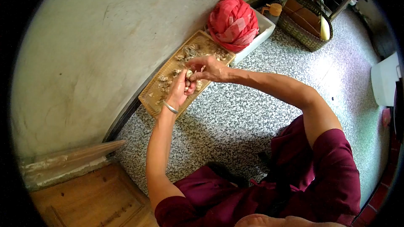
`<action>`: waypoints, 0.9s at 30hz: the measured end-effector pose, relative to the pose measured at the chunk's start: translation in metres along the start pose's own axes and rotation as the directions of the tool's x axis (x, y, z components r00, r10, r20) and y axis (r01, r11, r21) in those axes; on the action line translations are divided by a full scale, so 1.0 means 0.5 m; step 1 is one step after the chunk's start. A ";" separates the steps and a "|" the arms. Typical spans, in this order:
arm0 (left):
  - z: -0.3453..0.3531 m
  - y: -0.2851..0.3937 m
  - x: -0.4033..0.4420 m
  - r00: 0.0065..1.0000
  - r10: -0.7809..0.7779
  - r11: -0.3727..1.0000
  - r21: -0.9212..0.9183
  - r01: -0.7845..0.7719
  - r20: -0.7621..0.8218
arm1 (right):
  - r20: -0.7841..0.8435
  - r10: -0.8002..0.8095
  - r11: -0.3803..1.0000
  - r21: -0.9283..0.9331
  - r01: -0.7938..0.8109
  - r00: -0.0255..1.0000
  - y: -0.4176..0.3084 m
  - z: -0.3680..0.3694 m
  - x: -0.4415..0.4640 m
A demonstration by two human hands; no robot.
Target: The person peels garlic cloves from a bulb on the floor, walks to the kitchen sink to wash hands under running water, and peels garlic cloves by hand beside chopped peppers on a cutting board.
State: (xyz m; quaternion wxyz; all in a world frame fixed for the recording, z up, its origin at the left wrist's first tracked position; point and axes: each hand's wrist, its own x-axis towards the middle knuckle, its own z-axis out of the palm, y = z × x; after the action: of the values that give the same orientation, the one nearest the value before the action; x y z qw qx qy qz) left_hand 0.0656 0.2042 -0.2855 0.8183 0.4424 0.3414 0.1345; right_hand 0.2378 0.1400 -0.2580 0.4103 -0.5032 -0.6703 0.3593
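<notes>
Over a brown rectangular tray [148, 96] against the wall, both hands meet. My left hand [179, 89], with a metal bangle at its wrist, has its fingers curled round small pale bulb-like pieces [189, 74] that look like garlic. My right hand [209, 69] comes in from the right, its thumb and fingertips pinching at the same pieces. More pale pieces and papery bits [163, 78] lie scattered on the tray beneath and around the hands.
A red cloth bundle [233, 23] rests in a white box [264, 28] beyond the tray. Further right are an orange-lidded container [273, 10] and a woven basket [294, 31]. A white bucket [385, 80] stands at the right edge, wooden furniture [92, 197] at lower left.
</notes>
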 end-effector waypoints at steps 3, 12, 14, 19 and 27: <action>0.024 0.000 -0.005 0.998 0.028 0.999 0.027 -0.027 -0.048 | -0.044 -0.055 0.998 -0.030 0.053 0.998 -0.003 0.004 0.002; 0.041 0.012 -0.020 0.994 0.064 0.994 0.092 -0.056 -0.084 | -0.005 0.055 0.955 0.292 -0.051 0.998 0.013 -0.009 0.000; 0.050 0.018 -0.026 0.987 0.087 0.986 0.154 -0.066 -0.136 | -0.009 0.091 0.947 0.310 -0.083 0.996 0.011 -0.012 -0.002; 0.074 0.025 -0.037 0.891 0.423 0.875 0.327 -0.356 -0.164 | 0.015 0.221 0.846 0.494 -0.200 0.975 0.030 -0.006 -0.003; 0.070 0.015 -0.027 0.772 0.624 0.672 0.587 -0.452 -0.120 | 0.019 0.255 0.838 0.494 -0.231 0.967 0.012 -0.003 -0.002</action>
State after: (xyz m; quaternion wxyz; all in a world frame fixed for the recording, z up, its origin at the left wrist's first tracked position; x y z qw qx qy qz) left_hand 0.0800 0.1790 -0.2603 0.5220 0.7033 0.3409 0.3417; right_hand 0.2416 0.1405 -0.2630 0.4915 -0.4714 -0.4776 0.5550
